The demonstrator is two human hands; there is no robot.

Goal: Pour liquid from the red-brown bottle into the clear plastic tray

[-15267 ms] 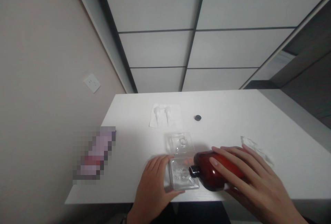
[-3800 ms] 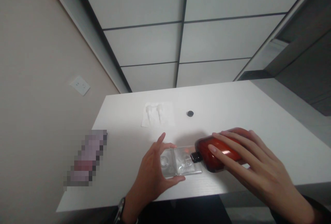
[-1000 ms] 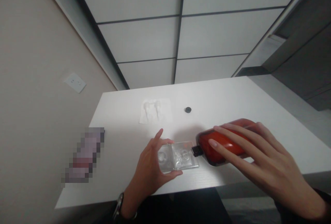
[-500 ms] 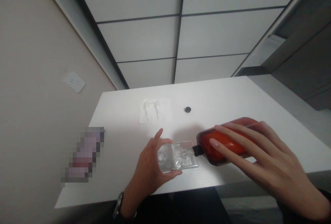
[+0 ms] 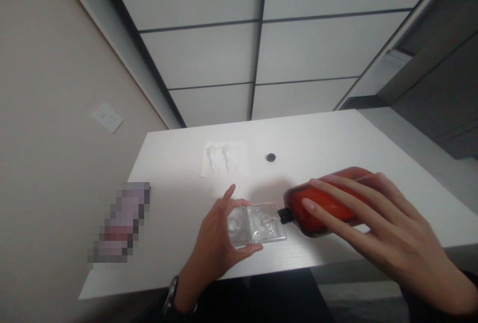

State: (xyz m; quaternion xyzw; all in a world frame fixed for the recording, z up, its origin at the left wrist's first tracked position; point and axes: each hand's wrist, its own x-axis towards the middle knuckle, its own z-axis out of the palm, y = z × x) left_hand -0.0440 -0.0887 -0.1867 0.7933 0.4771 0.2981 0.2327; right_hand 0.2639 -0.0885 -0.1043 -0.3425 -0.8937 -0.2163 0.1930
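Holding one clear tray point(image 5: 257, 225), left hand point(image 5: 211, 229), one amber bottle point(image 5: 317, 212), right hand point(image 5: 388, 233)

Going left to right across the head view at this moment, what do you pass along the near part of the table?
blurred-out object → left hand → clear plastic case → amber bottle → right hand
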